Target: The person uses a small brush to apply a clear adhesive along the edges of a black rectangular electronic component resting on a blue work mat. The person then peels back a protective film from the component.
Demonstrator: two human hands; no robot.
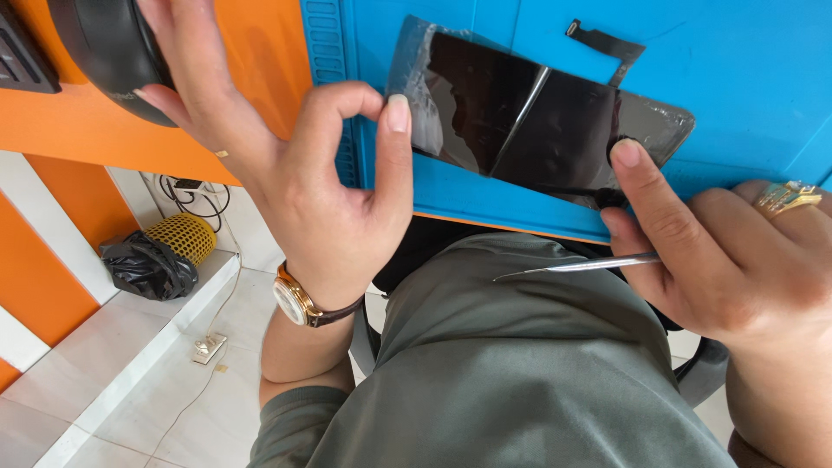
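Note:
A black phone screen panel (520, 121) with a thin flex cable (607, 42) lies on a blue work mat (745, 78) at the table's edge. My left hand (321, 191), wearing a wristwatch, pinches the panel's left corner between thumb and forefinger. Its other fingers reach up against a black round object (104, 52). My right hand (737, 260), with a gold ring, presses its thumb on the panel's right end. That hand also holds a thin metal pointed tool (576, 265), its tip pointing left, below the table edge.
The mat sits on an orange tabletop (69, 130). On the white tiled floor below stand a yellow mesh basket (186, 237) and a black bag (147, 267), with cables and a small plug (208, 347). My grey-green clothing (520, 373) fills the lower middle.

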